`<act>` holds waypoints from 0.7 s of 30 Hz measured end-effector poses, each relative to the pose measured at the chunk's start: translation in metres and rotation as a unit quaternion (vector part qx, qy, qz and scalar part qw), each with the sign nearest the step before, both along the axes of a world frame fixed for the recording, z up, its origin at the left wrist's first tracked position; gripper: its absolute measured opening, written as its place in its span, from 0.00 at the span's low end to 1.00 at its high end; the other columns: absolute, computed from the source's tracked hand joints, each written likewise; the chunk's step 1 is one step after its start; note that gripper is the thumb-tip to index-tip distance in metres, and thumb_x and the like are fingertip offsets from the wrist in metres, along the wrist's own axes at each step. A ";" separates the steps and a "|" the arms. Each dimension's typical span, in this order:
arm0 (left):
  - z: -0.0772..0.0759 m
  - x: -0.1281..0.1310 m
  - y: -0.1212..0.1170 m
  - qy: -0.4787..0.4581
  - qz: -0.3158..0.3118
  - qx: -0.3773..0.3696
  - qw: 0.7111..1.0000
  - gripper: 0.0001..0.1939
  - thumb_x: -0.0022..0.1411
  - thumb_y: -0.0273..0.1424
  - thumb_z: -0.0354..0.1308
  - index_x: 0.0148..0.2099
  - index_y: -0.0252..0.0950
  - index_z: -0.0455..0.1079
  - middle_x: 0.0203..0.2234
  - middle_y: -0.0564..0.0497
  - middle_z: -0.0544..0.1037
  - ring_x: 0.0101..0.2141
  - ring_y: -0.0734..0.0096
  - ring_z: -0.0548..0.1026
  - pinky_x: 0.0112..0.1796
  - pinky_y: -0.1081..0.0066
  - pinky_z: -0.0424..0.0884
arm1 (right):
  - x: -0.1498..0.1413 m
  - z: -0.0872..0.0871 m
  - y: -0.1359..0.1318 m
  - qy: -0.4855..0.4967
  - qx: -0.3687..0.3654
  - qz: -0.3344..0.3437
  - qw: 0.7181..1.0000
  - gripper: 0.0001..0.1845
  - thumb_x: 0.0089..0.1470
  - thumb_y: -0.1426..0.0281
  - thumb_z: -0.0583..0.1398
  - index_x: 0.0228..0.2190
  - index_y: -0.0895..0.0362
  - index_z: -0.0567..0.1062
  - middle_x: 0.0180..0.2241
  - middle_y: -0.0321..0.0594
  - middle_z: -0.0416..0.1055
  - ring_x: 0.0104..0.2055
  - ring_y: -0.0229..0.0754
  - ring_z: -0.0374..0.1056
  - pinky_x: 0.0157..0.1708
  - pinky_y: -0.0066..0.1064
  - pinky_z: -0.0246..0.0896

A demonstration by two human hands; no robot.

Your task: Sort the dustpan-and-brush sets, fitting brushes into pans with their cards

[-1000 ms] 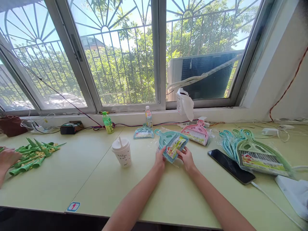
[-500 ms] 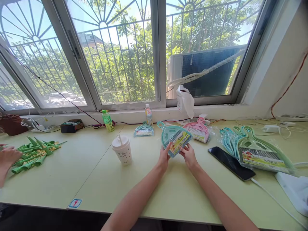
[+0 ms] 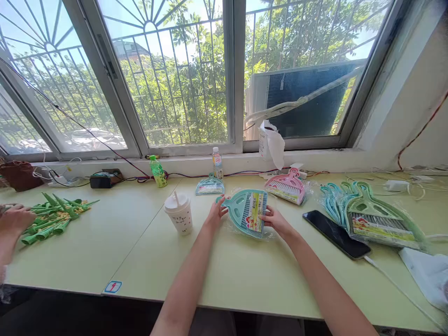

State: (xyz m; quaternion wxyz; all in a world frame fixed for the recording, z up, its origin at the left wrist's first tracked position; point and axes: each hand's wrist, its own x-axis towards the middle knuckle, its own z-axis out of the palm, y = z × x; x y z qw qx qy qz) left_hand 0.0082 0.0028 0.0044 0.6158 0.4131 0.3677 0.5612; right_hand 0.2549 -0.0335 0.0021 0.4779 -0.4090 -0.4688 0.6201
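Between my hands is a mint-green dustpan [image 3: 239,211] with a grey-bristled brush, wrapped in clear plastic with a yellow printed label. My left hand [image 3: 216,212] grips its handle end, and my right hand [image 3: 278,221] holds the brush edge on the opposite side. The dustpan lies sideways, handle pointing left, just over the table. Behind it sit a small blue-green dustpan set [image 3: 210,185] and a pink dustpan set [image 3: 287,186]. A stack of wrapped green and blue dustpan sets [image 3: 381,219] lies to the right.
A lidded paper cup with a straw [image 3: 179,214] stands left of my hands. A black phone [image 3: 334,233] on a charging cable lies to the right. Two bottles, a green one [image 3: 158,171] and a clear one [image 3: 217,163], stand near the window. At far left, another person's hand [image 3: 17,219] touches green cone-shaped pieces [image 3: 56,217].
The dustpan has turned so its handle points left instead of up-left. My left hand has shifted from its lower edge to the handle; my right hand stays on the brush side.
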 end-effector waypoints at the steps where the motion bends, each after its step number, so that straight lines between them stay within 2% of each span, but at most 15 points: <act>1: -0.002 -0.003 0.001 0.017 -0.013 0.000 1.000 0.25 0.51 0.43 0.62 0.50 0.40 0.67 0.42 0.48 0.76 0.35 0.71 0.75 0.37 0.71 0.69 | 0.002 0.001 -0.001 -0.011 0.000 0.010 1.000 0.25 0.38 0.70 0.68 0.42 0.55 0.70 0.36 0.43 0.77 0.36 0.47 0.74 0.35 0.38 0.72; 4: -0.003 -0.012 0.001 0.031 -0.079 0.003 0.996 0.23 0.53 0.44 0.61 0.48 0.36 0.71 0.40 0.46 0.77 0.35 0.68 0.75 0.40 0.67 0.71 | 0.006 0.004 -0.002 -0.027 0.007 0.023 0.999 0.26 0.40 0.69 0.68 0.43 0.54 0.69 0.38 0.43 0.77 0.38 0.47 0.74 0.37 0.38 0.72; 8: 0.004 -0.022 -0.002 -0.005 -0.124 -0.016 0.992 0.29 0.59 0.51 0.49 0.46 0.31 0.74 0.42 0.41 0.77 0.39 0.60 0.75 0.42 0.62 0.71 | 0.013 0.010 -0.005 -0.046 0.015 0.059 0.997 0.28 0.40 0.68 0.67 0.46 0.53 0.69 0.41 0.43 0.76 0.40 0.47 0.74 0.37 0.38 0.71; 13: 0.006 -0.024 -0.004 -0.013 -0.143 -0.031 0.989 0.32 0.60 0.53 0.44 0.48 0.33 0.73 0.44 0.41 0.76 0.40 0.59 0.75 0.38 0.62 0.72 | 0.017 0.013 -0.008 -0.055 0.019 0.084 0.995 0.29 0.40 0.67 0.67 0.47 0.53 0.69 0.42 0.43 0.76 0.40 0.48 0.74 0.36 0.37 0.70; 17: 0.006 -0.022 -0.005 -0.067 -0.180 -0.030 0.981 0.35 0.59 0.56 0.42 0.55 0.35 0.68 0.49 0.43 0.73 0.42 0.61 0.74 0.37 0.66 0.72 | 0.015 0.013 -0.009 -0.055 0.029 0.092 0.994 0.29 0.40 0.66 0.68 0.47 0.53 0.70 0.43 0.44 0.75 0.41 0.48 0.73 0.36 0.37 0.70; 21: 0.007 -0.020 -0.007 -0.141 -0.197 -0.019 0.970 0.38 0.59 0.56 0.42 0.57 0.32 0.66 0.50 0.41 0.72 0.43 0.60 0.74 0.36 0.69 0.70 | 0.010 0.013 -0.010 -0.050 0.035 0.113 0.992 0.30 0.40 0.65 0.68 0.46 0.54 0.71 0.43 0.45 0.76 0.41 0.49 0.73 0.37 0.38 0.70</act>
